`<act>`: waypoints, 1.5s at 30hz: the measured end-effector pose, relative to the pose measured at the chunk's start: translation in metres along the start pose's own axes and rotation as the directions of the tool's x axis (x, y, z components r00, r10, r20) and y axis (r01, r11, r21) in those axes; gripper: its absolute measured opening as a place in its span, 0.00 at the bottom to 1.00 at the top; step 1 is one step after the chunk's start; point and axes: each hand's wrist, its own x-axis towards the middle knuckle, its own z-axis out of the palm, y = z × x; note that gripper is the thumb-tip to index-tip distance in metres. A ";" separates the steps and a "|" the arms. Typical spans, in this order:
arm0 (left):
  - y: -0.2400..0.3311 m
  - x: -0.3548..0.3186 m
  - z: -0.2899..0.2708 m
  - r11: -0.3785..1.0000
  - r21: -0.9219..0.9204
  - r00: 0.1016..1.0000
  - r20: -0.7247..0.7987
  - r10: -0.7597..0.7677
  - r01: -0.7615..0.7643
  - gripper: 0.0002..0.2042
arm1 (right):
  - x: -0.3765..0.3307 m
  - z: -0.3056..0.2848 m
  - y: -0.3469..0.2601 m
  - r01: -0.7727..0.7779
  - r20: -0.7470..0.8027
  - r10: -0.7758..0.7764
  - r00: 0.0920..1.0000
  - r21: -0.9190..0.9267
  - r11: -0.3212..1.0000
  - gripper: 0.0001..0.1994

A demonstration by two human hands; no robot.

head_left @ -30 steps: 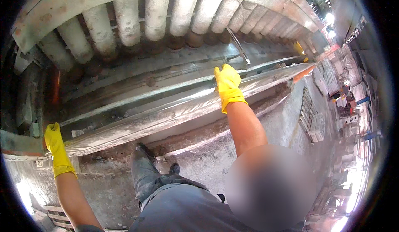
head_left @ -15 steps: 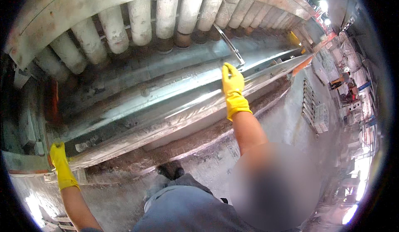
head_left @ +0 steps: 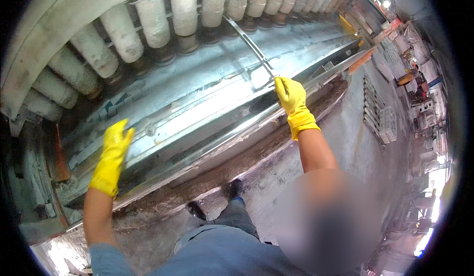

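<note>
Both my hands wear yellow rubber gloves. My left hand (head_left: pixel 115 147) is over the left part of a long, shiny metal surface (head_left: pixel 182 110), its thumb apart from its fingers and nothing in it; whether it touches the metal I cannot tell. My right hand (head_left: pixel 292 98) closes round the near end of a slim metal bar (head_left: pixel 254 51). From that hand the bar slants up and left across the surface to a row of thick, pale cylinders (head_left: pixel 212 4). Its far end lies by the cylinders, and the glove hides its near end.
A long raised metal edge (head_left: pixel 232 137) runs between me and the surface. My shoes (head_left: pixel 236 188) stand on the dusty grey floor (head_left: pixel 276 197) beside it. An orange upright piece (head_left: pixel 60 155) is at the left end. A pallet (head_left: pixel 373 103) and a pale crate (head_left: pixel 387 125) lie to the right.
My left hand has left the machine's left end, moved up and right over the metal surface, and opened. My right hand keeps hold of the bar. The whole view has shifted.
</note>
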 end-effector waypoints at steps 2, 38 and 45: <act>0.074 0.069 0.041 0.981 -0.183 0.994 0.076 0.080 -0.065 0.24 | 0.011 -0.017 0.012 -0.132 0.135 0.138 0.981 -0.052 0.990 0.21; 0.396 0.248 0.180 0.887 -0.448 0.777 0.517 0.358 -0.111 0.37 | 0.041 -0.044 0.061 0.237 -0.157 -0.231 0.960 0.021 0.971 0.13; 0.339 0.180 0.068 0.854 -0.495 0.797 0.447 0.406 -0.157 0.33 | 0.037 -0.043 0.062 0.116 -0.025 -0.116 0.993 -0.025 0.993 0.17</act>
